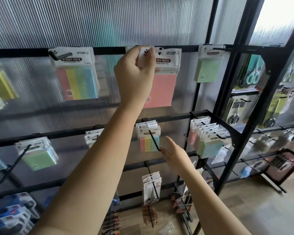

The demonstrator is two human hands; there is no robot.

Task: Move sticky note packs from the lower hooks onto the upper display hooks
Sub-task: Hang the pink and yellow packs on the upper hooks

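My left hand is raised to the top rail and pinches the white header card of a sticky note pack by the upper hook there. Behind it hangs a pink sticky note pack. My right hand reaches with straight fingers toward the tip of the lower hook. Striped sticky note packs hang on that hook. Further packs hang on the top rail: a striped one to the left and a green one to the right.
More note packs hang on the middle rail at the left and right. Small carded goods hang lower down. A second black rack with scissors stands to the right. Wooden floor shows below.
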